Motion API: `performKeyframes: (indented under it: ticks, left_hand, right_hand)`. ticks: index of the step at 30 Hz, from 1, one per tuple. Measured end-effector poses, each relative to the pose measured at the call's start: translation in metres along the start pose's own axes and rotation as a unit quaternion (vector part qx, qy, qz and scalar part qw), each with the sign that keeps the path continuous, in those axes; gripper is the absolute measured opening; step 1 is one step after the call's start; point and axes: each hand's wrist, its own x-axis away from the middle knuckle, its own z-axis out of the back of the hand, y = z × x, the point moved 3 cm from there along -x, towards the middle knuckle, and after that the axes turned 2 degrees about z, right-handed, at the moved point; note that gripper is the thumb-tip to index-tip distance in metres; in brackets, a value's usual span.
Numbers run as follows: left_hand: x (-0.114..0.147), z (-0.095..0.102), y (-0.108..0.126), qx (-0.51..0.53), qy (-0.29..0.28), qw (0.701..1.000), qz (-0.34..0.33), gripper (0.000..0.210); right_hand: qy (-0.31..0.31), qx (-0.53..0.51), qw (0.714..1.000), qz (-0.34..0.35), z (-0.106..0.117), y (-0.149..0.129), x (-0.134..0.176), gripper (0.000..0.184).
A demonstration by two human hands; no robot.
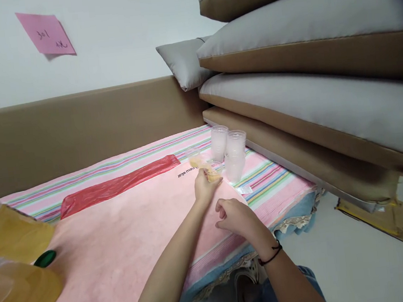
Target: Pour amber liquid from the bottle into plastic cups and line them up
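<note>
My left hand (206, 187) is closed around a small clear plastic cup (214, 174) with some yellowish liquid in it, low over the pink cloth. Just beyond it stands another clear cup (193, 156), also with yellowish liquid at its bottom. To the right of these are stacks of clear plastic cups (236, 154), nested upright. My right hand (238, 218), a dark cord around its wrist, hovers nearer to me with its fingers curled in. Nothing shows in its grasp.
Large clear containers of yellow liquid (21, 285) stand at the left edge beside a green cap (45, 258). A red plastic bag (118, 183) lies along the back of the pink cloth (125, 245). Stacked grey-and-brown cushions (303, 58) overhang the right side.
</note>
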Motion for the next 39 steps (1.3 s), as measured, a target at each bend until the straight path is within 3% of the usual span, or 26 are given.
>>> performKeyframes:
  ticks: [13,19,21,23,25,28,34,39]
  left_hand:
    - [0.005,0.0,0.005,0.003,-0.006,1.0,0.006,0.044]
    - [0.006,0.003,0.006,0.019,-0.025,0.999,0.007,0.058]
    - [0.01,0.011,0.006,0.014,-0.012,1.0,0.01,0.062]
    - [0.016,0.024,0.006,0.008,0.003,1.0,0.011,0.057]
    - [0.024,0.04,0.007,0.006,0.009,1.0,0.005,0.041]
    - [0.04,0.066,0.013,0.004,0.003,1.0,-0.019,0.023]
    - [0.076,0.102,0.034,-0.001,-0.016,0.999,-0.048,0.033]
    - [0.099,0.118,0.055,-0.005,-0.025,0.998,-0.056,0.037]
  right_hand:
    - [0.063,-0.063,0.996,-0.007,-0.001,0.019,-0.007,0.028]
    - [0.177,-0.049,0.977,-0.111,0.021,0.053,-0.019,0.02]
    - [0.261,-0.068,0.954,-0.133,0.029,0.067,-0.026,0.026]
    - [0.348,-0.13,0.92,-0.128,0.033,0.081,-0.035,0.05]
    - [0.392,-0.198,0.892,-0.109,0.032,0.092,-0.045,0.068]
    - [0.395,-0.255,0.878,-0.083,0.024,0.102,-0.063,0.077]
    - [0.391,-0.339,0.855,-0.037,0.011,0.102,-0.084,0.08]
    - [0.424,-0.369,0.827,-0.02,0.024,0.096,-0.072,0.074]
